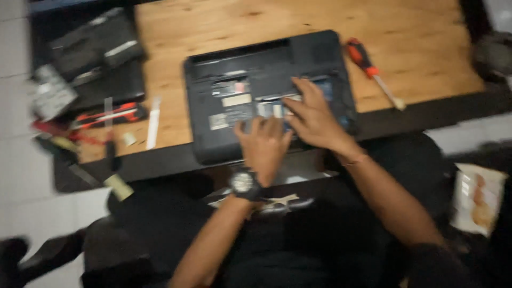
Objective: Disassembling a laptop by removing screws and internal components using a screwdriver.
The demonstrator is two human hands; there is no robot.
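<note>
Head view: both hands, left (264, 146) & right (314, 120), fingers spread flat on upturned laptop (213, 101); holding nothing.

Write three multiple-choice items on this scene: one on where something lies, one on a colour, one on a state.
1. Where does the screwdriver lie?
A. Right of the laptop on the wooden tabletop
B. On the person's lap
C. On top of the laptop

2. What colour is the screwdriver's handle?
A. Blue
B. Red and black
C. Green

3. How does the laptop lie?
A. Open, screen up
B. Standing on edge
C. Flat, underside up, with compartments uncovered

Answers:
1. A, it rests on bare wood beyond the laptop's right edge.
2. B, the grip shows red with black.
3. C, the left hand and right hand rest on its exposed underside.
</note>
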